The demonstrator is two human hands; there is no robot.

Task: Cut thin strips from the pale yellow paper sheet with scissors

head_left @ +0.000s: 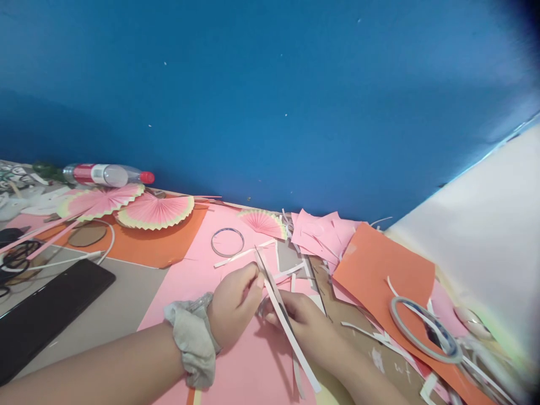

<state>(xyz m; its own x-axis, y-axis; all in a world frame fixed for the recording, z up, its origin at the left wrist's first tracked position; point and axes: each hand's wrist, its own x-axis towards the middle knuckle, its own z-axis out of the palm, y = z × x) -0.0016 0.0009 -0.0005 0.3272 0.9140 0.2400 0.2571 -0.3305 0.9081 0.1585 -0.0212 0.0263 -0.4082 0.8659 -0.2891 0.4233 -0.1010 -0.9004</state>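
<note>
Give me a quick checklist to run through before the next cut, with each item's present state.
1. Right hand gripping the scissors: ok.
2. Left hand holding the long white strip: ok, pinched near the blades.
3. Left fingertips well clear of the blades: not ok, they are right beside them.
4. Pink sheet free of scraps: not ok, loose white strips lie beyond the hands.
5. Black phone away from the scissors: ok, off to the left.
6. Blades fully closed: cannot tell.
</note>
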